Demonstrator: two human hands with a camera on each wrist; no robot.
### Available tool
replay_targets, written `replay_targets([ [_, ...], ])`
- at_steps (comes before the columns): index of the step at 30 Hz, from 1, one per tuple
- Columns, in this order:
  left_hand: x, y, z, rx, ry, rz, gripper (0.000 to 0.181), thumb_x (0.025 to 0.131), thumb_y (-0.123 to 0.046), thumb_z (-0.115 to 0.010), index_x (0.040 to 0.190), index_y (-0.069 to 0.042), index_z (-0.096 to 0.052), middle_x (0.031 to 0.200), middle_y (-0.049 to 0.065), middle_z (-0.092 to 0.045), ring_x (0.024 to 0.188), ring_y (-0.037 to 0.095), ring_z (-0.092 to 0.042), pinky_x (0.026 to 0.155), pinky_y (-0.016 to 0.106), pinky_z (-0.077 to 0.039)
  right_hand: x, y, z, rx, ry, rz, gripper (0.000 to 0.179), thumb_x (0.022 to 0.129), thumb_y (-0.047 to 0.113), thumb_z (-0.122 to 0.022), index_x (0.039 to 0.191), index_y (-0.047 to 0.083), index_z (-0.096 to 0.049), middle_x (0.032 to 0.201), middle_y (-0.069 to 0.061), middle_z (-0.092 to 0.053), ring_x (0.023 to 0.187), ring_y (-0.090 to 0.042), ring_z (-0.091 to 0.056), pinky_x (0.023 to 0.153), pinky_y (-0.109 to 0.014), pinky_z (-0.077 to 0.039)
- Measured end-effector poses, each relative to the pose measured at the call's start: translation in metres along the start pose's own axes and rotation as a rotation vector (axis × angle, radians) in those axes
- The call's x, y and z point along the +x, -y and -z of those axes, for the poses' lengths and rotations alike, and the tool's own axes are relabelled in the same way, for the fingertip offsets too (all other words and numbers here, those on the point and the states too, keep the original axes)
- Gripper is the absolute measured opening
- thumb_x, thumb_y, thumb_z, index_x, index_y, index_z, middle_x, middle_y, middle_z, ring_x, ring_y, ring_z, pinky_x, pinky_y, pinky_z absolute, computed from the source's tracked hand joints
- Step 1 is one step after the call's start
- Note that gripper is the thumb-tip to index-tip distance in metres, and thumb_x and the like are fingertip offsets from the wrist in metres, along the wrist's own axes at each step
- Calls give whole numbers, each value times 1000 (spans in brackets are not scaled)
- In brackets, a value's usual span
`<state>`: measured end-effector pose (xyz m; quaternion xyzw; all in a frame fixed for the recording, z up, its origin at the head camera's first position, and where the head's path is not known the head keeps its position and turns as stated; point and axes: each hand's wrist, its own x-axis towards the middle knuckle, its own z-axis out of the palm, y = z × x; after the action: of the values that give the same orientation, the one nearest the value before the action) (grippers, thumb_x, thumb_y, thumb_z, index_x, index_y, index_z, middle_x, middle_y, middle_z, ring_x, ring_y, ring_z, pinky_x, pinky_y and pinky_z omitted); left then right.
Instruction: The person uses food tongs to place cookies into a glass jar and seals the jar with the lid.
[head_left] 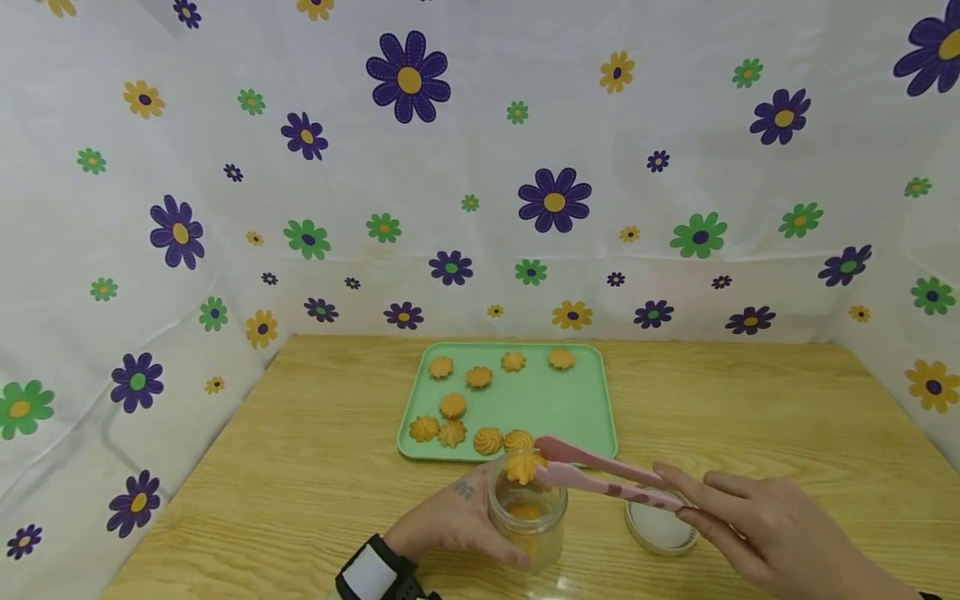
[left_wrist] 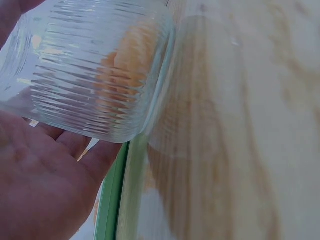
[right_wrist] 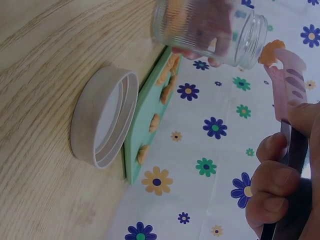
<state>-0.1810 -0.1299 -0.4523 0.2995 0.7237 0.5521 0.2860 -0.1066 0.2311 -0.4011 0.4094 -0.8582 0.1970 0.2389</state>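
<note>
My left hand (head_left: 459, 518) grips a ribbed glass jar (head_left: 551, 546), thumb across its near side and fingers behind. The jar stands upright on the table with golden cookies inside; its ribbed wall (left_wrist: 75, 75) fills much of the left wrist view. Pink tongs (head_left: 600, 483) are held in my right hand (head_left: 783, 521). Between the tong tips is a ridged piped cookie (head_left: 522, 467), just above the jar's open mouth. From the right wrist view, the cookie (right_wrist: 271, 52) sits apart from the jar's rim.
A green tray (head_left: 555, 408) behind the jar carries several golden cookies, mostly along its left and near edges. To the right of the jar lies a round whitish lid (head_left: 662, 527), under the tongs. A flowered cloth (head_left: 480, 150) hangs behind the wooden table (head_left: 300, 467).
</note>
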Motion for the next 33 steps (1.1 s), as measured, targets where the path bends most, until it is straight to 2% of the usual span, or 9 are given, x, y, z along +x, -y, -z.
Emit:
replay_targets([
  [5,0,0,1,-3,-16,13,90,72,-12,-92,147,-32,-45,141,-9,-57,134,12,-51,115,27,-35,0,0,-1,-27,2,9,43,105,33,-58,145,20,-58,75,25,-39,59,15,-19,54,0,-20],
  [10,0,-1,3,1,-16,7,93,72,-13,-92,149,-30,-44,145,-9,-55,136,13,-49,114,27,-36,2,1,-1,-31,-4,36,42,107,37,-52,143,18,-61,73,25,-38,59,15,-18,54,0,-20],
  [15,0,-1,4,-9,3,-34,90,73,-12,-91,149,-29,-45,144,-4,-56,136,15,-50,114,27,-38,3,1,0,-11,10,-8,44,100,23,-67,143,17,-61,76,26,-38,60,15,-21,55,0,-22],
  [18,0,-1,4,-9,19,-63,87,74,-11,-91,147,-28,-46,142,-2,-57,134,16,-51,115,30,-38,4,-2,-1,-11,-7,-46,49,96,18,-72,144,17,-60,75,27,-39,59,14,-23,55,-1,-24],
  [20,0,0,4,2,20,-68,85,75,-12,-91,146,-28,-47,141,-3,-57,134,15,-51,115,30,-38,5,-6,-3,-26,-27,-70,48,97,19,-70,144,17,-60,72,26,-37,59,14,-23,54,-2,-24],
  [23,0,1,3,-7,16,-72,82,74,-11,-91,144,-26,-49,141,-3,-58,134,15,-51,114,30,-38,7,-15,-8,-77,-42,-122,51,94,19,-74,143,19,-61,69,26,-37,58,13,-24,53,-5,-25],
  [26,-1,2,2,5,7,-72,83,73,-7,-90,144,-25,-49,140,-3,-58,133,15,-52,114,30,-38,10,-24,-14,-149,-49,-171,52,88,22,-80,138,21,-66,68,25,-44,56,11,-24,50,-9,-25],
  [30,0,2,1,5,2,-78,84,72,-4,-90,144,-23,-50,139,-3,-59,132,14,-54,114,28,-39,15,-33,-20,-245,1,-272,55,81,23,-85,133,22,-70,69,19,-52,54,8,-27,47,-14,-26],
  [33,1,2,1,-22,21,-83,83,73,-4,-89,144,-22,-50,140,-2,-58,133,15,-53,114,29,-39,18,-39,-23,-300,51,-340,55,81,25,-85,134,22,-69,68,15,-53,53,5,-30,44,-17,-26],
])
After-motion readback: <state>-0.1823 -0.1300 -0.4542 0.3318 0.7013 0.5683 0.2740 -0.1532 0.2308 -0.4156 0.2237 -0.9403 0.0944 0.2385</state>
